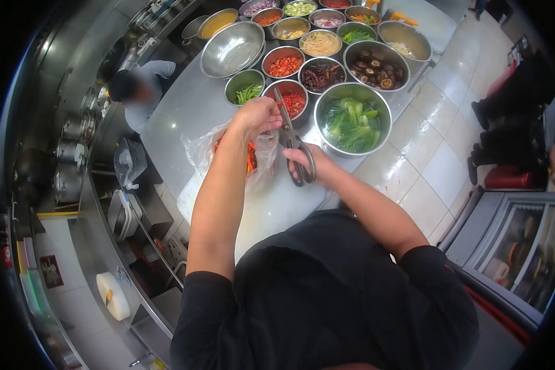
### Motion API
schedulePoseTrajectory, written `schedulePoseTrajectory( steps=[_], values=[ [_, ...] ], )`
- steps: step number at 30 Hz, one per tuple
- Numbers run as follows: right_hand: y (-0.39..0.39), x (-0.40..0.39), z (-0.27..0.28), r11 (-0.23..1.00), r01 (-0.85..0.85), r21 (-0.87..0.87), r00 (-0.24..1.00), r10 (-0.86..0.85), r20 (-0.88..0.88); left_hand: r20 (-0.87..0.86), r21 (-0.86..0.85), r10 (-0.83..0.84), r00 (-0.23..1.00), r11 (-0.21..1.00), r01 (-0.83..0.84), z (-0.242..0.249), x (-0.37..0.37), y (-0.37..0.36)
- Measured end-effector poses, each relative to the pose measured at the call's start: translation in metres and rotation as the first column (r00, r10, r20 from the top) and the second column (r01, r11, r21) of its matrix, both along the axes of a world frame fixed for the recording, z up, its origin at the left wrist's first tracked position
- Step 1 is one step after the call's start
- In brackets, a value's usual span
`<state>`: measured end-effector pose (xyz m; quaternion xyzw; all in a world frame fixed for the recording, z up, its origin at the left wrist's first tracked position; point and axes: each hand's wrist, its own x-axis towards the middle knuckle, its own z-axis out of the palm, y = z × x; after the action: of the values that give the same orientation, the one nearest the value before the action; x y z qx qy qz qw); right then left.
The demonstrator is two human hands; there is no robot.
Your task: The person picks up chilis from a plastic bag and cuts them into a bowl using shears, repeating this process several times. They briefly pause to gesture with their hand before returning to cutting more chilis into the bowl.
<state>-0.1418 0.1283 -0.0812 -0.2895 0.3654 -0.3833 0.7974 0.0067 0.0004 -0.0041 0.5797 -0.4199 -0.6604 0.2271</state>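
Note:
My right hand (308, 165) is closed around the handles of dark-handled scissors (288, 126), whose blades point up and away from me. Close beside the blades, my left hand (259, 117) has its fingers pinched together; what they hold is hidden. Just beyond both hands is a metal bowl of cut red chilies (295, 103), partly covered by the blades. Below my left forearm lies a clear plastic bag (205, 148) with whole red chilies (251, 157) inside, resting by a white cutting board (277, 206).
Several metal bowls crowd the steel table (172, 132), among them leafy greens in water (353, 123), mushrooms (376, 68), dried chilies (322, 75) and an empty-looking wide basin (231, 49). A person (143, 92) stands at the left side. A glass-topped fridge (505, 246) is at right.

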Motion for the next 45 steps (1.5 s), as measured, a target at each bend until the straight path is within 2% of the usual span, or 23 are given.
schedulePoseTrajectory(
  steps=[1,7,10,13,16,19,20,23,26,29,31,33,36,38,41,43,45],
  values=[
    [0.000,0.001,0.001,0.999,0.019,0.041,0.998,-0.021,0.057,-0.008,0.013,-0.007,1.000,1.000,0.007,-0.001,0.001,-0.002],
    [0.002,-0.003,0.006,0.998,0.020,-0.064,0.997,-0.025,-0.070,-0.020,-0.001,-0.018,1.000,1.000,0.018,-0.002,0.000,-0.003],
    [-0.001,-0.002,0.008,1.000,0.014,-0.024,1.000,-0.014,0.012,0.002,-0.007,-0.018,1.000,1.000,0.018,-0.003,-0.002,-0.003],
    [0.001,-0.003,0.007,0.996,0.030,-0.089,0.995,-0.038,-0.088,0.020,-0.020,-0.022,1.000,1.000,0.022,0.001,-0.004,-0.001],
    [0.002,0.001,0.011,0.998,0.045,0.040,0.997,-0.047,0.061,0.009,-0.017,-0.035,0.999,0.999,0.035,-0.002,-0.003,-0.002],
    [-0.001,-0.002,0.007,0.995,0.025,-0.095,0.998,-0.030,-0.050,0.006,-0.022,-0.043,0.999,0.999,0.043,-0.006,-0.002,-0.006],
    [0.000,-0.005,0.006,0.995,0.009,-0.103,0.992,-0.022,-0.126,0.009,-0.027,-0.044,0.999,0.999,0.045,-0.005,-0.002,-0.005],
    [0.002,-0.004,0.011,0.996,-0.006,-0.090,0.997,-0.001,-0.079,0.026,-0.031,-0.033,0.999,0.999,0.033,-0.004,-0.004,-0.002],
    [0.001,-0.007,0.018,0.998,0.005,-0.058,0.993,-0.012,-0.114,0.038,-0.041,-0.057,0.998,0.997,0.058,-0.006,-0.004,-0.003],
    [0.001,-0.009,0.013,0.995,-0.026,-0.097,0.968,0.001,-0.252,0.112,-0.113,-0.076,0.991,0.990,0.088,0.005,-0.003,0.002],
    [0.006,-0.002,0.014,0.980,0.021,-0.199,0.951,-0.081,-0.299,0.076,-0.193,-0.026,0.997,0.980,0.040,0.022,0.007,0.012],
    [0.009,0.005,0.019,0.981,0.010,-0.195,0.934,-0.079,-0.348,-0.009,-0.357,0.021,1.000,0.934,-0.022,0.043,0.033,0.038],
    [0.020,0.019,0.012,0.978,0.029,-0.206,0.929,-0.102,-0.356,0.029,-0.520,0.230,0.973,0.835,-0.182,0.070,0.106,0.095],
    [0.029,0.024,0.011,0.965,-0.017,-0.263,0.913,-0.092,-0.397,-0.026,-0.572,0.452,0.892,0.725,-0.384,0.066,0.167,0.140],
    [0.031,0.024,0.010,0.927,-0.057,-0.370,0.873,-0.134,-0.470,-0.022,-0.530,0.766,0.642,0.535,-0.658,0.034,0.255,0.209],
    [0.033,0.025,0.009,0.926,-0.066,-0.371,0.864,-0.132,-0.485,0.457,-0.364,0.638,0.620,0.770,-0.524,-0.023,0.322,0.249],
    [0.036,0.026,0.007,0.930,-0.053,-0.364,0.858,-0.144,-0.493,0.752,-0.445,0.491,0.438,0.870,-0.211,-0.039,0.317,0.270]
  ],
)
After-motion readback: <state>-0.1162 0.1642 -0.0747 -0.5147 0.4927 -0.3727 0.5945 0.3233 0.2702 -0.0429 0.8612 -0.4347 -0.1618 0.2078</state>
